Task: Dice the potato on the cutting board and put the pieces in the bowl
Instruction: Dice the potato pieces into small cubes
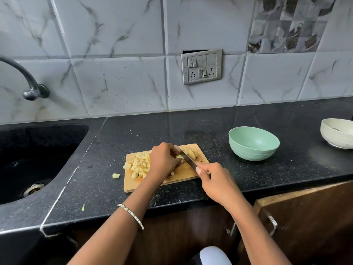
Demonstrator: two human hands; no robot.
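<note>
A wooden cutting board [183, 175] lies on the black counter. A heap of diced potato [138, 164] covers its left half. My left hand [165, 160] has its fingers curled over a potato piece at the board's middle, which it mostly hides. My right hand [215, 180] grips the handle of a knife [186, 157], whose blade slants across the board beside my left fingers. More potato chunks [192, 153] lie beyond the blade. One stray cube [116, 175] sits on the counter left of the board. An empty green bowl [254, 143] stands to the right.
A black sink [38, 159] is set into the counter on the left, with a tap [28, 83] above it. A white bowl [338, 132] stands at the far right edge. Wooden cabinet doors [305, 217] hang below the counter.
</note>
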